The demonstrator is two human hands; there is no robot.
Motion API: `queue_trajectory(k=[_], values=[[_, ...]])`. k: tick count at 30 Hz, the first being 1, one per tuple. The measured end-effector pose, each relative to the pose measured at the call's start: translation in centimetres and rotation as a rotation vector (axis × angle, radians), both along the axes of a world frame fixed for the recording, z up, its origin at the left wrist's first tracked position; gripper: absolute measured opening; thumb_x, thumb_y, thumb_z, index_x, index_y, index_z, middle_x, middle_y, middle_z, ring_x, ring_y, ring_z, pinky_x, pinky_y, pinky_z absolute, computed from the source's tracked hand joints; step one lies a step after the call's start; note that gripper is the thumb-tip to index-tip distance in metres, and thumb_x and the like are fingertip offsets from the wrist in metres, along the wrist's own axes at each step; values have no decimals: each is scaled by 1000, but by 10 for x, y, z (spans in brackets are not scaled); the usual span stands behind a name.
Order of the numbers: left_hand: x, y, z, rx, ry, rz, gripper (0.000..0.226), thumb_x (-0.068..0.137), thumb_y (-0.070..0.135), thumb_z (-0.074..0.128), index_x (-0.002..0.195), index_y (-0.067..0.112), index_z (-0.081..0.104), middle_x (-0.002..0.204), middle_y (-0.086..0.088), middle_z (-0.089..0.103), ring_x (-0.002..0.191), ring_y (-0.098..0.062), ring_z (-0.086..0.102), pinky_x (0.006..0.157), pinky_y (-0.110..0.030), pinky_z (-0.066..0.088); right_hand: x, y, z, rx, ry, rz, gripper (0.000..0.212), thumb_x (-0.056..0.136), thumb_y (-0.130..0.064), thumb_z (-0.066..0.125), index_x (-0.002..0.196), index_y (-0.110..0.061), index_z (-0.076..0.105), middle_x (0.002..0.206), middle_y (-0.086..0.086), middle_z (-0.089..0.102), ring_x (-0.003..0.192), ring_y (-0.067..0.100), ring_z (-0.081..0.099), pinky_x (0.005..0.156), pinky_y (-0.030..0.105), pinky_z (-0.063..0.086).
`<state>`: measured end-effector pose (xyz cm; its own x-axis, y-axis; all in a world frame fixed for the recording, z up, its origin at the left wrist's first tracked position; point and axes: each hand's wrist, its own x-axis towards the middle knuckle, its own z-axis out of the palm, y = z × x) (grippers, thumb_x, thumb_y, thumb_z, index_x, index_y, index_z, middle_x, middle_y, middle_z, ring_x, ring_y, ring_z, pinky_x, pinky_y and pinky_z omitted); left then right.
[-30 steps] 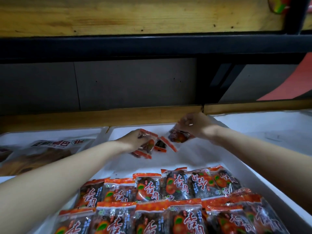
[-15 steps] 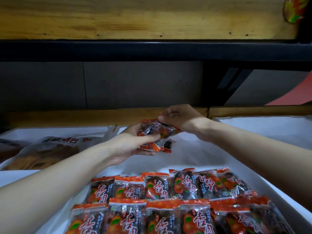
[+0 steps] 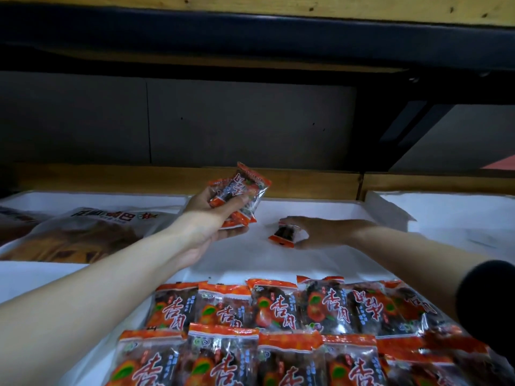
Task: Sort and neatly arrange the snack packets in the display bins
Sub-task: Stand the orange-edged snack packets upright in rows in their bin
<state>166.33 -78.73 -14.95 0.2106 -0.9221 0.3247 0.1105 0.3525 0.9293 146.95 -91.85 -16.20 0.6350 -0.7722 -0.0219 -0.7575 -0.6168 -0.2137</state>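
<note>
The left forearm is extended from the lower left of the frame toward the centre, with the left hand [image 3: 207, 221] raised above the floor of the middle white bin [image 3: 312, 208]. The palm is turned upward and inward. A small bundle of snack packets [image 3: 241, 197] is gripped in it: the thumb is pressed across the front of the bundle and the fingers are curled beneath it. The bundle is tilted, its orange-sealed upper ends pointing toward the wooden rail [image 3: 306, 179] at the back.

The right forearm is stretched in from the lower right, a dark sleeve [image 3: 487, 307] being seen at the frame's right edge. The right hand [image 3: 317, 232] is held palm down, low over the bin floor at the centre right. Its fingers are arched over a single packet [image 3: 284, 233], which lies on the white floor and is pinched between the fingers above and the thumb at the near side.

Two rows of arranged packets [image 3: 267, 313] are laid overlapping, side by side, across the lower part of the frame in the same bin, well apart from both hands. A large brown snack bag [image 3: 83, 235] is seen in the neighbouring bin at the left. Another white bin [image 3: 446, 210] is seen at the right. A black shelf beam [image 3: 250, 37] is spread across the top.
</note>
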Motion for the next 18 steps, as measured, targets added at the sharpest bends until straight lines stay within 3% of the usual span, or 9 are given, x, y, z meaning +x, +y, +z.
queue_trajectory(k=[6,11,14,18], values=[[-1,-3,-7,2,19,0,30,82,16,69,110,19,58,102,-6,69,88,-20,67,67,-32,61,10,-16,-20,28,104,-17,75,92,-7,53,151,-23,10,158,2,13,139,24,28,108,32,31],[-1,-2,-9,-1,28,-11,21,84,16,68,101,22,57,100,-5,69,89,-20,66,63,-29,60,8,-14,-20,5,40,26,66,92,0,50,148,-22,24,152,4,31,135,21,36,108,31,34],[0,-1,-9,3,20,-4,24,84,18,69,103,23,57,103,-4,68,93,-21,66,67,-31,59,8,-17,-14,-162,-43,43,56,92,-1,51,143,-17,35,146,8,38,131,21,40,104,27,34],[2,-1,-10,1,24,-8,20,84,17,69,100,23,58,98,-4,69,87,-19,67,64,-29,60,3,-28,-14,-38,-11,-15,74,90,0,55,150,-21,16,157,3,17,142,22,23,113,34,28]])
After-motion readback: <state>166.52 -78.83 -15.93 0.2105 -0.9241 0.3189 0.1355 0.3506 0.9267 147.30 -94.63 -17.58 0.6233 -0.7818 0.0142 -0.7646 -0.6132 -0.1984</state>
